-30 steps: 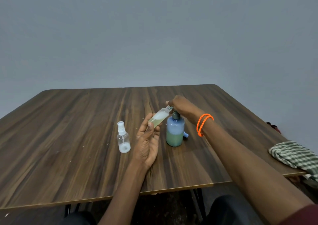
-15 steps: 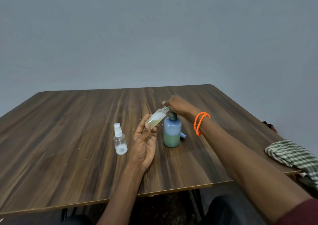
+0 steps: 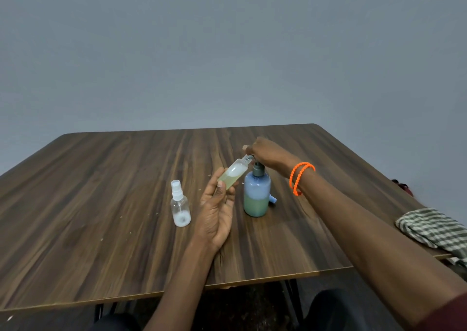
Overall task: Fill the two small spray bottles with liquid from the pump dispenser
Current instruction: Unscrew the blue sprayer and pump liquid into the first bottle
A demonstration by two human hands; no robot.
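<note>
My left hand [image 3: 216, 210] holds a small clear spray bottle [image 3: 233, 174] with its cap off, tilted so its open neck meets the pump's spout. Pale green liquid and foam fill part of it. The blue pump dispenser [image 3: 257, 196] stands upright beside it, roughly half full of green liquid. My right hand [image 3: 269, 155] rests on top of the pump head, which it hides. A second small spray bottle [image 3: 180, 208] stands upright to the left with its white sprayer on and a little white liquid at the bottom.
All of this sits on a dark wooden table [image 3: 101, 204]. A small blue cap [image 3: 273, 199] lies just behind the dispenser. A checked green and white cloth [image 3: 434, 229] hangs over the table's right edge. My right wrist bears an orange bracelet [image 3: 300, 176].
Both hands and the tilted bottle stay at the pump. The view has shifted slightly, and nothing was let go.
</note>
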